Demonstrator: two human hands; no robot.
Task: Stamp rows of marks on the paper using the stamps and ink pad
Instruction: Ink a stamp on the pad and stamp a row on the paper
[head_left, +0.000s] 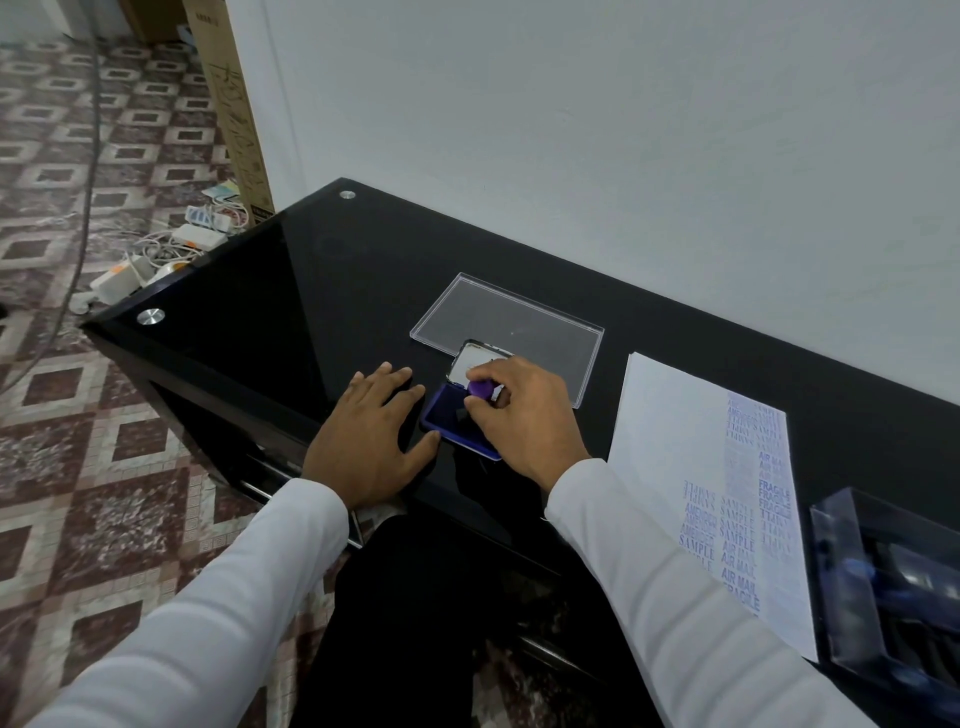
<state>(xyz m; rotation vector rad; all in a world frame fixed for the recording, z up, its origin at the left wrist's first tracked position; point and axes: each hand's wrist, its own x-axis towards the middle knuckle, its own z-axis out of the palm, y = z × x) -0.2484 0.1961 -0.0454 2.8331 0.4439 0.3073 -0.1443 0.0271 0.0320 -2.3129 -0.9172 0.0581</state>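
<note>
A blue ink pad lies open on the black glass table, its lid tipped up behind it. My right hand pinches a purple-handled stamp and holds it down on the pad. My left hand rests flat on the table beside the pad, thumb touching its near left edge. To the right lies the white paper, with rows of blue marks reading SAMPLE, AIR MAIL and FRAGILE along its right and near part.
A clear plastic lid lies flat behind the ink pad. A clear box with dark stamps inside stands at the table's right near corner. The wall runs close behind the table. Cables and chargers lie on the tiled floor to the left.
</note>
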